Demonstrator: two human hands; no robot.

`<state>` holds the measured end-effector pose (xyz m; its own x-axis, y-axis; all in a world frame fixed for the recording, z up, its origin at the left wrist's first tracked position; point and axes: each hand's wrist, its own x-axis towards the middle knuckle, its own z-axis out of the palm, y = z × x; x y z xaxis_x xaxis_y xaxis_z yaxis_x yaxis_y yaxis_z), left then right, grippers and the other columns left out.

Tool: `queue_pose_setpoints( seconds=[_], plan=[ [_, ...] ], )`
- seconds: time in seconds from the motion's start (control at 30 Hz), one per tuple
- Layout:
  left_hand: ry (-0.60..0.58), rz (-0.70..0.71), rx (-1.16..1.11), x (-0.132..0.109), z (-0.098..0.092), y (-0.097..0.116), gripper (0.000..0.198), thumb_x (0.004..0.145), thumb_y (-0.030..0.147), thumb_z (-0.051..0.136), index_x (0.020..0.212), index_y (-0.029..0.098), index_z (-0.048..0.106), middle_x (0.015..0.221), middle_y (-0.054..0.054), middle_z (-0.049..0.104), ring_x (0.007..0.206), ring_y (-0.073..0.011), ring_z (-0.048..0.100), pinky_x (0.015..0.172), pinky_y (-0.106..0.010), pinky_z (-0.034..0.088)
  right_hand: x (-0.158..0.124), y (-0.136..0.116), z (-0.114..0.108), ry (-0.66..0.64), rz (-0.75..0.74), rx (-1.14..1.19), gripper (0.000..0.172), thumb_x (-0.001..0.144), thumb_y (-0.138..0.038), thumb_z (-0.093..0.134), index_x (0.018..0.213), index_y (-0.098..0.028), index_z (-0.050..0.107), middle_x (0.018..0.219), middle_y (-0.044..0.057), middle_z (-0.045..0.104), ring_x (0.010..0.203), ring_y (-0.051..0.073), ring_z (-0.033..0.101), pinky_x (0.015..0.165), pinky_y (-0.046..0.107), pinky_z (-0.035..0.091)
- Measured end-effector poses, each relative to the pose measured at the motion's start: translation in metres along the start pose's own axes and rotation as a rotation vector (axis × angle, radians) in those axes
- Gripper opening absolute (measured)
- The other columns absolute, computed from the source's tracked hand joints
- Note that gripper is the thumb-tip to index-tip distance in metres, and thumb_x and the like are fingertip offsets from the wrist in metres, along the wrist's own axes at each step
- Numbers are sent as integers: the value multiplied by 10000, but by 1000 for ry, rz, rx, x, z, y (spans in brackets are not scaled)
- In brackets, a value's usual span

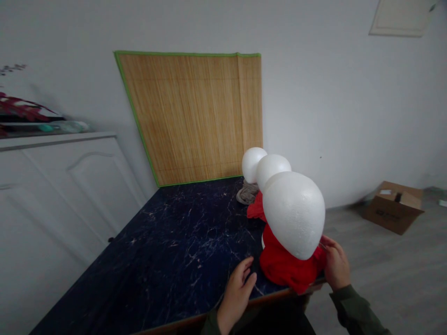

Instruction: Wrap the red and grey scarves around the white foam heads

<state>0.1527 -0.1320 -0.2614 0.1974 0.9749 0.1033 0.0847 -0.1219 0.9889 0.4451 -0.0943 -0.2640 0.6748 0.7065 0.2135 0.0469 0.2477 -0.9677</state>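
our left hand point(237, 291) rests on the dark marbled counter point(167, 251), fingers loosely spread and holding nothing, just beside a red cloth point(282, 267). the cloth wraps the base of a white foam head point(295, 214) standing at the counter's near edge. our right hand point(335, 266) touches the cloth's right side; we cannot tell whether its fingers grip it. we judge a tug on the cloth could tip the light head off the edge.
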Motion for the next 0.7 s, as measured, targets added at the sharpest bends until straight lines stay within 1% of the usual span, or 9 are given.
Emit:
queue_pose_setpoints(
  seconds=[0.03,0.1,0.17,0.23,0.43,0.7],
  plan=[
    [-23,7,24,-3,-3,0,400,803,330,490,1178,191,491,1262,-93,482,1148,-203,455,1009,-366,327,-2,-2,0,-35,-11,-71,288,654,-318,470,850,-153,602,886,77,636,851,212,577,766,335,453],
    [-66,28,83,-8,-7,1,383,809,331,484,1175,219,497,1247,-73,497,1132,-200,468,994,-362,344,-5,-6,3,-145,-48,-199,292,669,-344,463,829,-146,607,827,79,643,811,219,576,747,336,446],
    [-93,45,146,-10,-8,2,373,809,332,488,1171,244,502,1235,-55,508,1122,-201,473,983,-360,352,-5,-8,6,-218,-85,-274,301,682,-356,453,830,-144,608,822,84,647,811,227,571,749,339,435],
    [-100,50,172,-11,-7,3,363,811,322,486,1166,251,504,1230,-47,512,1120,-199,472,978,-355,353,-4,-9,9,-227,-99,-309,308,694,-364,438,826,-143,607,830,90,648,828,235,568,756,341,427],
    [-135,48,125,-8,-7,6,352,821,284,468,1167,226,499,1230,-51,511,1125,-174,464,987,-321,341,-5,-12,10,-254,-103,-340,307,705,-380,425,804,-149,601,825,78,646,828,227,563,748,316,423],
    [-148,51,263,-15,-8,17,373,809,325,473,1170,238,507,1211,-53,525,1093,-201,481,957,-341,363,-4,-8,8,-260,-92,-365,309,700,-404,442,777,-150,600,785,70,646,812,233,564,735,314,422]
  ],
)
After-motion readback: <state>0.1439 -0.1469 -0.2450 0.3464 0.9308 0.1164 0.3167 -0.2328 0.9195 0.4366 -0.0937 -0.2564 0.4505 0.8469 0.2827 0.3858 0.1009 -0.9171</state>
